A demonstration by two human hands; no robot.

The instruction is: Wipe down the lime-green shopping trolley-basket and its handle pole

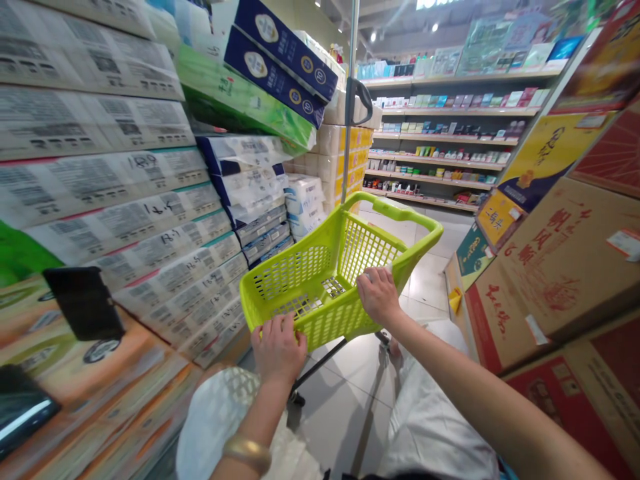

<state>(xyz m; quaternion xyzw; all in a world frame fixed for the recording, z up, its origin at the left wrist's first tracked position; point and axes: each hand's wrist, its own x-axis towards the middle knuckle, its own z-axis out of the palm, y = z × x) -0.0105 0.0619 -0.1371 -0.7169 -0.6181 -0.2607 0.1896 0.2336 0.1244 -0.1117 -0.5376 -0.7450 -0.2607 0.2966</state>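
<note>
A lime-green plastic basket (320, 327) sits on a wheeled shopping cart frame in front of me, its slotted sides and floor visible. My left hand (278, 347) is closed over the near left part of the basket's rim, fingers hooked inside. Farther right, my right hand (379, 293) grips the same rim near the basket's handle end, its fingers bent over the edge. The moulded handle loop (400, 210) stands free at the upper right, with neither hand on it. Below the basket, a dark leg and a small caster (297, 399) show against the tiles.
Tall stacks of wrapped tissue packs (165, 220) line the left side. Dark flat devices (85, 303) lie on orange packs at lower left. Cardboard cartons (565, 273) form the right wall. A pole (350, 127) rises behind the basket; stocked shelves (445, 140) stand beyond.
</note>
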